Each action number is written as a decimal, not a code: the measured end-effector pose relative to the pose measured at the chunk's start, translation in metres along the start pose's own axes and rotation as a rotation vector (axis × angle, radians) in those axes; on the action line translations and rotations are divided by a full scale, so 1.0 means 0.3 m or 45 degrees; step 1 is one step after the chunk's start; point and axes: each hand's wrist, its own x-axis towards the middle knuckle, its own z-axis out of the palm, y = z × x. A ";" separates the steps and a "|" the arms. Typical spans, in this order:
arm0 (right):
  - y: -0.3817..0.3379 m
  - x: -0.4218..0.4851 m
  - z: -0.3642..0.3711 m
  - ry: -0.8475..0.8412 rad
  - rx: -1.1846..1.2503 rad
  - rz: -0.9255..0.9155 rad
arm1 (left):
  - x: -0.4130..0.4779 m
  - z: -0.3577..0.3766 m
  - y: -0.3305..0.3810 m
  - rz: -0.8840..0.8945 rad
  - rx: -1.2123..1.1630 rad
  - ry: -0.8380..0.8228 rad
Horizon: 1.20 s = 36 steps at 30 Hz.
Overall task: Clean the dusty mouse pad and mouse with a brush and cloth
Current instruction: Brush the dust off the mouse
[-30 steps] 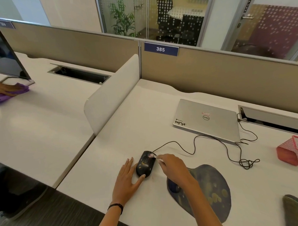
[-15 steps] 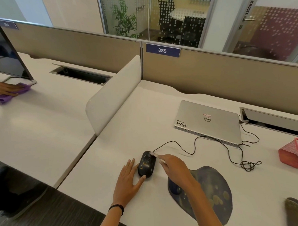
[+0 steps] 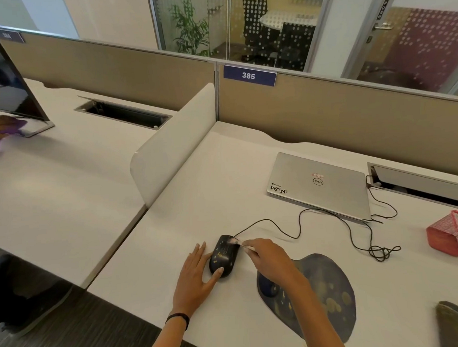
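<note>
I see left hand [image 3: 198, 273] spread flat, steadying mouse [image 3: 224, 255] at lower centre | right hand [image 3: 269, 258] pinching brush [image 3: 240, 243] (bristles blurred) on mouse | mouse pad [image 3: 325, 295] lower right

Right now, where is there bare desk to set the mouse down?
Widest bare patch: between the white divider and the laptop, beyond the mouse. A smaller one: between the mouse pad and the red mesh box. Crowded: left hand and right hand with brush flank the mouse; cable loops beside the laptop.
</note>
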 end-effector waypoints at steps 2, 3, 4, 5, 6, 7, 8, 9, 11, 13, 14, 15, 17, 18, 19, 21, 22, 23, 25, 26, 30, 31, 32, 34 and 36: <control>0.003 0.009 0.003 0.021 0.000 0.026 | 0.000 0.000 0.002 0.001 -0.007 0.004; 0.005 0.012 0.001 0.032 -0.008 0.037 | 0.000 -0.001 0.003 -0.003 -0.012 0.003; 0.006 0.015 -0.002 0.049 -0.019 0.043 | -0.001 -0.002 0.003 -0.010 -0.015 -0.001; 0.008 0.017 -0.004 0.068 -0.027 0.045 | -0.001 -0.003 0.003 -0.016 -0.015 -0.007; 0.008 0.017 -0.005 0.084 -0.024 0.039 | -0.001 -0.002 0.001 -0.020 -0.012 -0.012; 0.007 0.016 -0.003 0.090 -0.008 0.032 | -0.001 -0.002 0.000 -0.020 -0.006 -0.013; 0.006 0.015 -0.001 0.085 0.008 0.025 | -0.001 -0.001 0.000 -0.018 -0.003 -0.011; 0.005 0.014 0.003 0.074 0.013 0.018 | -0.001 0.000 0.000 -0.013 -0.003 -0.004; 0.005 0.016 0.012 0.072 -0.015 0.018 | 0.000 0.001 -0.001 0.001 -0.005 0.013; 0.005 0.021 0.011 0.098 -0.050 0.056 | 0.000 0.002 -0.002 0.004 -0.009 0.020; 0.004 0.023 0.010 0.123 -0.048 0.068 | -0.001 0.002 -0.003 0.003 -0.010 0.020; 0.003 0.023 0.008 0.155 -0.028 0.063 | -0.002 0.001 -0.003 0.003 -0.012 0.021; 0.003 0.019 0.011 0.173 0.034 0.038 | -0.005 0.001 -0.003 0.007 -0.019 0.026; 0.004 0.016 0.014 0.145 0.053 0.037 | -0.004 0.002 -0.003 0.008 -0.021 0.028; 0.006 0.014 0.017 0.105 0.050 0.046 | -0.004 0.004 -0.003 0.007 -0.021 0.029; 0.013 0.012 0.019 0.077 0.028 0.087 | -0.003 0.005 -0.003 0.007 -0.019 0.028; 0.017 0.011 0.018 0.104 0.039 0.100 | -0.004 0.005 -0.004 0.008 -0.018 0.027; 0.018 0.007 0.017 0.145 0.068 0.098 | -0.004 0.004 -0.005 0.010 -0.018 0.027; 0.015 -0.009 0.013 0.174 0.121 0.060 | -0.006 0.004 -0.005 0.013 -0.018 0.030; 0.015 -0.019 0.013 0.141 0.130 0.032 | -0.007 0.004 -0.004 0.016 -0.018 0.033; 0.026 -0.059 0.007 -0.023 0.094 -0.038 | -0.003 0.005 -0.002 0.022 -0.014 0.042; 0.030 -0.062 0.002 -0.023 0.105 -0.038 | -0.001 0.005 -0.001 0.024 -0.013 0.041; 0.031 -0.065 -0.002 -0.006 0.122 -0.035 | -0.002 0.005 -0.001 0.026 -0.013 0.039; 0.025 -0.074 -0.004 0.031 0.143 -0.041 | -0.002 0.006 -0.002 0.026 -0.016 0.038; 0.022 -0.085 0.003 -0.004 0.144 -0.058 | -0.003 0.005 -0.002 0.027 -0.011 0.037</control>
